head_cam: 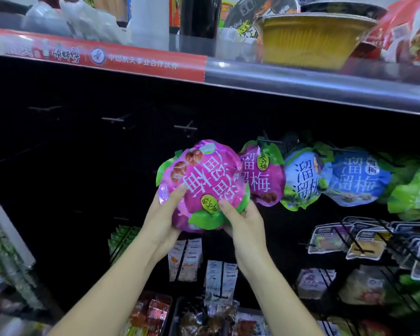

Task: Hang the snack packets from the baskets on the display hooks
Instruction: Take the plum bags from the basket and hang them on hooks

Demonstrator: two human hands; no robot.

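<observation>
Hands centre frame: our left hand (164,214) and right hand (244,221) both curled round lower edge of magenta packet (204,178), held upside down. Above it, empty hook (185,128), upper centre. Risk: we flip it, grip slips, hole misses prong.

Bare forearms (121,275), bare left hand (163,221) and right hand (245,224).

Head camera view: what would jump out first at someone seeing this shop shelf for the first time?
The bright purple snack packet in the centre stands out first, gripped from below by the left hand and the right hand, its print upside down. To its right a row of hung packets, purple, blue and green, glows against the dark back wall. Bare hooks stick out at upper left.
</observation>
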